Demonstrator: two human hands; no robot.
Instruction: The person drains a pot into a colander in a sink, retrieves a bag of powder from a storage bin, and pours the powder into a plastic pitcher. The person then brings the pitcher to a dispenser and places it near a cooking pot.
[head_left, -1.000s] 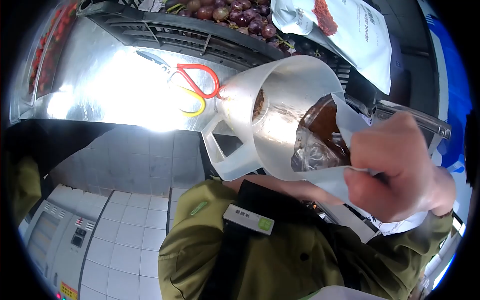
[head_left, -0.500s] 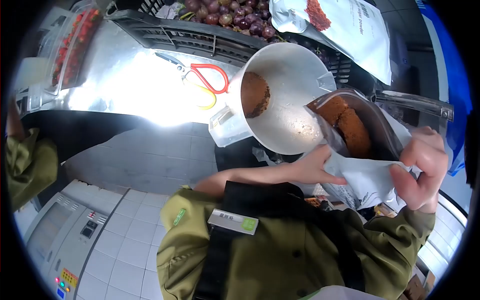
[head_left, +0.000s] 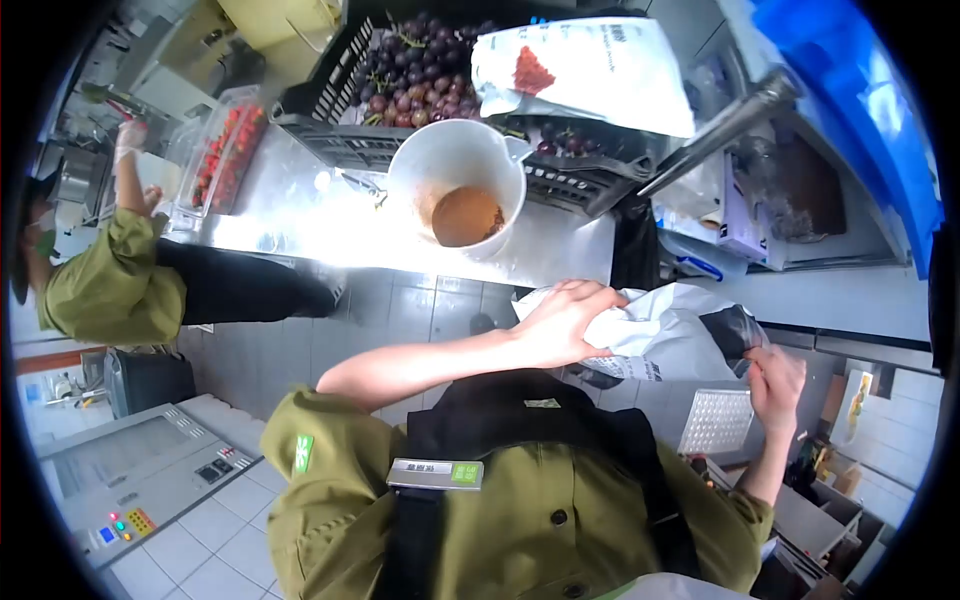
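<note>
A white pouch with a dark inner lining hangs in front of my torso, off the table's edge. My left hand is closed around its left end, the fingers over the crumpled film. At the right end my right hand pinches the pouch's edge near the dark opening; the pouch's contents are hidden. Beyond the hands, a translucent plastic measuring jug stands on the metal table, touched by neither hand. Brown powder lies at its bottom.
A black crate of grapes stands behind the jug, with another white powder pouch lying on it. Strawberries fill a clear box at left. A co-worker in a green sleeve is at far left. A machine stands lower left.
The white pouch has moved away from the jug's rim and down towards my body. My left hand has shifted onto its left end. The scissors are now mostly hidden behind the jug.
</note>
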